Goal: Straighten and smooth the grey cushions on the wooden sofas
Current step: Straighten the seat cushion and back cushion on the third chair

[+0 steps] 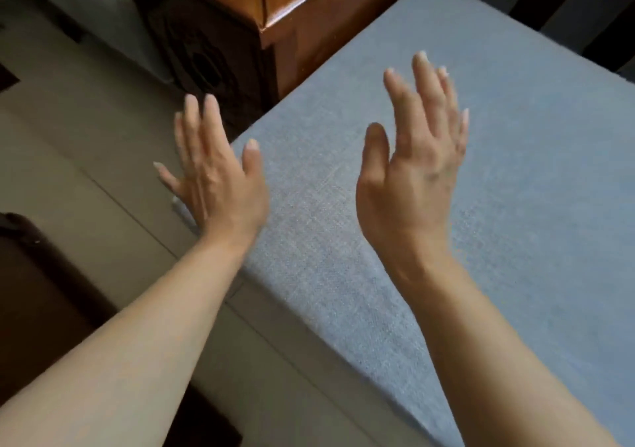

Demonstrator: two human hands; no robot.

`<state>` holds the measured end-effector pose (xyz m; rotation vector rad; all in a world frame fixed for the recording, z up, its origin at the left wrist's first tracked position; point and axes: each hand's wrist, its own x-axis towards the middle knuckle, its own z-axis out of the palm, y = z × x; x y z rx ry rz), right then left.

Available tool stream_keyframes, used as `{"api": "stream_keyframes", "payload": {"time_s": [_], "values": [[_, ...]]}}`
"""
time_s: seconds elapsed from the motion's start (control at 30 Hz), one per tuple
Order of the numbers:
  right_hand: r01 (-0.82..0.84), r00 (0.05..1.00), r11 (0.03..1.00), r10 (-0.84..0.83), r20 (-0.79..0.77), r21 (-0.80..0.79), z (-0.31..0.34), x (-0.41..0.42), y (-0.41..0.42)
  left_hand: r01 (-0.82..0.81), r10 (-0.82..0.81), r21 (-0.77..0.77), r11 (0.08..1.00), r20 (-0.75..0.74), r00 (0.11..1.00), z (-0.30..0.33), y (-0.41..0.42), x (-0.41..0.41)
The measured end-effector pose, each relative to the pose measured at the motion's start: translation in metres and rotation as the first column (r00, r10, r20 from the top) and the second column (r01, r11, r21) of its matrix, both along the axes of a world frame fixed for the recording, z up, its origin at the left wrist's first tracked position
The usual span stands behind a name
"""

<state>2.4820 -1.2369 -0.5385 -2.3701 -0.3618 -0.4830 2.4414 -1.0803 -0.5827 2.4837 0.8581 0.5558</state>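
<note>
I am looking down at the big grey cushion (429, 206), which is lying flat on the seat of the wooden sofa (309, 17) and filling most of the right side of my view. Its cloth is looking even and tight, with a soft rounded front edge and no big folds that I can see. The sofa's brown arm is standing at the cushion's far left corner, and the floor (86, 137) is showing on the left.

I think the step right now is smoothing the top, so I am wanting both palms to come down flat and slide outward together, from the middle to the edges (pushing one way only, so no new bumps are made).

My right hand (412, 178) is hanging over the middle of the cushion with its fingers straight and spread, holding nothing. My left hand (216, 175) is hanging by the cushion's front left edge, partly over the floor, fingers straight and close together, thumb out, also holding nothing. I cannot tell if either hand is touching the cloth; both are looking lifted.
</note>
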Motion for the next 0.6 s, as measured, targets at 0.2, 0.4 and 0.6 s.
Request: {"api": "stream_keyframes", "payload": {"time_s": [0.2,0.4,0.6], "values": [[-0.405,0.847,0.778,0.121,-0.518,-0.481,-0.074,-0.058,-0.007,0.233,-0.236,-0.069,0.97,-0.5,0.833,-0.044,-0.004,-0.036],[-0.017,0.984,0.978,-0.02,-0.175,-0.208,-0.011,-0.088,-0.06,0.328,-0.335,-0.074,0.942,-0.134,0.932,-0.009,-0.088,-0.05],[-0.214,0.908,0.835,-0.021,-0.419,-0.507,-0.079,-0.154,-0.163,0.536,-0.5,-0.053,0.843,-0.449,0.741,-0.045,-0.144,-0.091]]}}
